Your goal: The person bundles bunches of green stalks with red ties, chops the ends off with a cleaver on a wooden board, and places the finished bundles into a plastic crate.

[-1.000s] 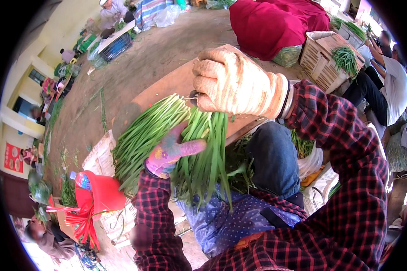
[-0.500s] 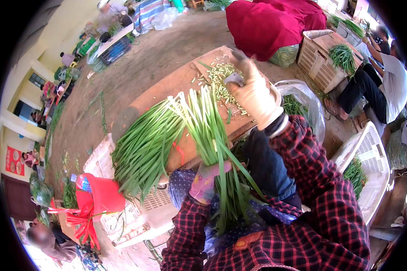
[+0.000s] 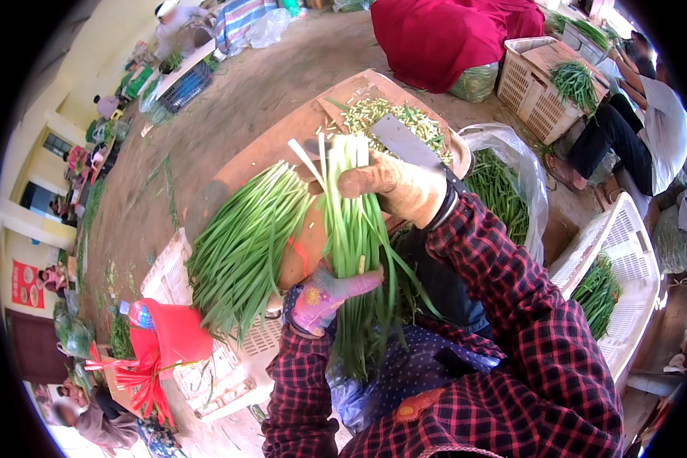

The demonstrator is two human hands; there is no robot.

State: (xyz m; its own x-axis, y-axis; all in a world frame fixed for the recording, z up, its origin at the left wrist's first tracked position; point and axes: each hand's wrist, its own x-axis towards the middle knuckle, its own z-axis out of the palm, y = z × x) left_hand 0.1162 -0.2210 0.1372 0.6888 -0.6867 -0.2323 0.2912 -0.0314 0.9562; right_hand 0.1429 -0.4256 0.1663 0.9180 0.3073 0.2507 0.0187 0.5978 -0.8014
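My left hand (image 3: 324, 298), in a pink and purple glove, is closed round the lower part of a bunch of green chives (image 3: 355, 237), white ends pointing away from me. At those white ends, my right hand (image 3: 393, 183) in a tan glove has its thumb and fingers pressed on the stalks. Just beyond it a broad-bladed knife (image 3: 408, 141) lies over the board, its dark handle end passing by my right wrist. A second pile of chives (image 3: 244, 237) rests on the left of the wooden board (image 3: 282, 141). Short cut ends (image 3: 382, 114) are heaped at the board's far side.
A red bucket (image 3: 172, 332) with red ties (image 3: 141, 382) stands at left. At right are a clear bag of greens (image 3: 500, 195) and a white crate (image 3: 626, 282). Farther off are a cream crate (image 3: 534, 91), a dark red cloth (image 3: 450, 38) and a seated person (image 3: 649, 145).
My right hand has come nearer, from the heap of cut ends to the bunch's white ends. The knife blade now shows beside it. The held bunch is drawn together and more upright.
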